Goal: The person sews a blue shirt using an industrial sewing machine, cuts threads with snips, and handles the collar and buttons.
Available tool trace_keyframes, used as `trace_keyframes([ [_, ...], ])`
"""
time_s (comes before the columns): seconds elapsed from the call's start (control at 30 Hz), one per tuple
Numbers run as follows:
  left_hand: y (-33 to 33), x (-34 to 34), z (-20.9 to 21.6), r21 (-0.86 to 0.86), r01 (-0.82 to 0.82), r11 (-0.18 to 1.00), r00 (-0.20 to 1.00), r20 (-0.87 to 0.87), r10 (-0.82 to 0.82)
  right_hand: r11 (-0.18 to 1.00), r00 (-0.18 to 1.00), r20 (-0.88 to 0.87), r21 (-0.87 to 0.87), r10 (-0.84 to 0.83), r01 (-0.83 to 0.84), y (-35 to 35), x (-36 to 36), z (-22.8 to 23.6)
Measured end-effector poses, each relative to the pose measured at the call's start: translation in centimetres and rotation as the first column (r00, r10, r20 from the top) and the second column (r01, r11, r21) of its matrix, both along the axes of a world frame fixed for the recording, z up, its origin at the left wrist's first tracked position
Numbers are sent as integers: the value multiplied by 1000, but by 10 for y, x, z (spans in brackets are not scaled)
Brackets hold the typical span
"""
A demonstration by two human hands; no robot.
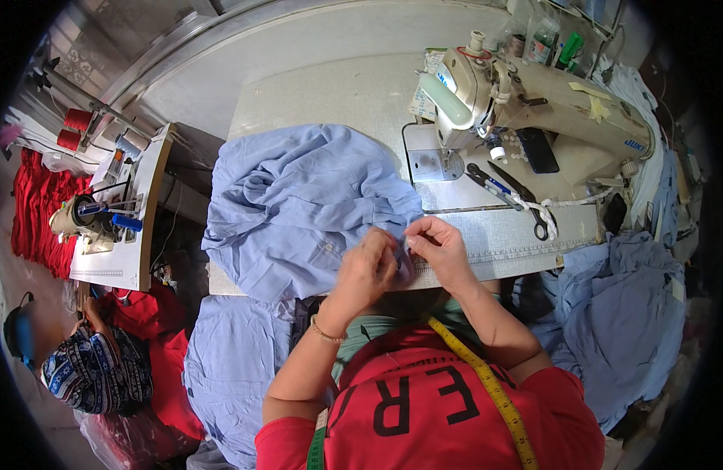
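A light-blue shirt [299, 204] lies bunched on the sewing table, with a pale button showing on its front. At the shirt's right edge, near the table's front, my left hand [367, 266] is closed with curled fingers on the cloth, slightly blurred. Just right of it, my right hand [443, 249] pinches thumb and forefinger together. A tiny pale speck shows at its fingertips, too small to name. A fold of the shirt hangs between the two hands. The sewing machine [533, 94] stands beyond my right hand.
Scissors [540, 227], a seam-ripper-like blue tool [494, 184] and a black phone [538, 149] lie by the machine. More blue garments [612, 313] are piled right, and others [240, 368] left. Another person [99, 368] sits at a second machine [87, 219] with red cloth.
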State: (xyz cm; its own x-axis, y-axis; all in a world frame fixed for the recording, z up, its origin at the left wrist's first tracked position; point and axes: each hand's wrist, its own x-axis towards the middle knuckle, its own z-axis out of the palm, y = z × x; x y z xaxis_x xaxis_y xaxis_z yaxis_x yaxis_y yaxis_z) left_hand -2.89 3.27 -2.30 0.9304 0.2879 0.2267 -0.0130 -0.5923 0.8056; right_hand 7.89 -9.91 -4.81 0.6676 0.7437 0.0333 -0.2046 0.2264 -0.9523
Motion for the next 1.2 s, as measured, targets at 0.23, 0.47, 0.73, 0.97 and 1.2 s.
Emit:
trace_keyframes([
  [0.23,2,-6,27,-121,-85,989,995,49,92,998,998,-26,-7,-56,56,3,-1,3],
  [0.47,0,-2,8,-43,-24,999,994,105,28,1000,999,-27,0,-17,17,3,-1,3],
  [0.73,1,-2,8,-40,-1,999,995,103,5,999,999,29,-30,-23,24,2,-3,1],
  [0.97,-3,-4,7,-217,-18,976,992,115,44,999,999,48,-35,20,-18,3,-5,2],
  [1.2,2,2,-11,-636,183,749,973,228,-44,994,993,-68,-56,94,-98,2,0,10],
])
